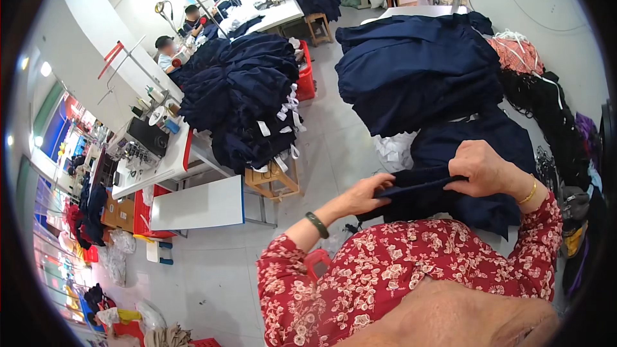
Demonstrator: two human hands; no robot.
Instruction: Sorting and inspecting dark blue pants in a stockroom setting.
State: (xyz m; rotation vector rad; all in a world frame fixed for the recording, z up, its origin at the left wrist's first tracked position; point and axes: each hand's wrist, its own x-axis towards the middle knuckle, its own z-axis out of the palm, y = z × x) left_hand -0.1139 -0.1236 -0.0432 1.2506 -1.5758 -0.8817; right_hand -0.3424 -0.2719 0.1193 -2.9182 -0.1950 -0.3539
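Observation:
In front of my body I hold a dark navy cloth garment point(424, 187) stretched between both hands. My left hand point(366, 194), with a dark bangle at the wrist, grips its left end, fingers curled over the fabric. Its upper right edge is pinched by my right hand point(477, 168), which has a gold bracelet at the wrist. More navy fabric point(501, 140) lies beneath and beyond my right hand. Farther ahead, a thick stack of navy garments point(419, 62) rests on a white table point(419, 10). The underside of the held cloth is hidden.
A large navy garment pile point(236, 86) lies at the left above a wooden stool point(272, 180). Nearby are a white sewing table point(149, 164), a low white board point(197, 205) and a red basket point(305, 74). Black cloth point(540, 101) lines the right. Other people sit at sewing machines farther back.

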